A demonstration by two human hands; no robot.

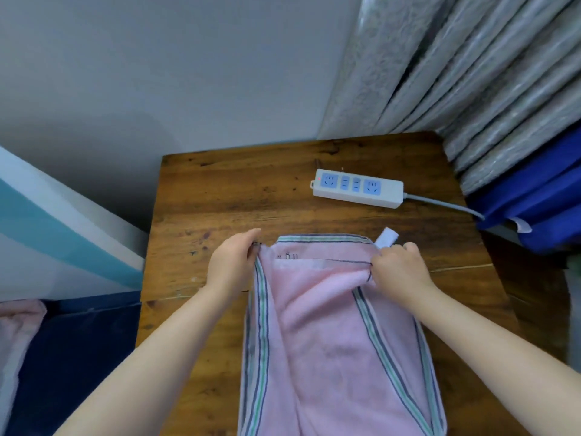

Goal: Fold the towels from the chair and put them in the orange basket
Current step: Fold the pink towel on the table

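Pink towel [330,341] flat on table [220,196]. Left hand [234,262] pinches its far-left corner, right hand [397,269] grips the far-right edge.

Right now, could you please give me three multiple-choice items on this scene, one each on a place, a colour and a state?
1. Where does the power strip lie?
A. On the wooden table, beyond the towel
B. On top of the towel
C. On the floor under the table

2. What is the main colour of the towel?
A. Orange
B. Pink
C. Yellow

3. What are the hands doing?
A. Both hang idle, off the towel
B. Only one touches the towel
C. Both grip the towel near its far end

Answers:
1 A, since the strip rests on bare wood past the towel's far edge.
2 B, its body is pink, with striped borders.
3 C, the left hand holds the left edge and the right hand pinches the right side.
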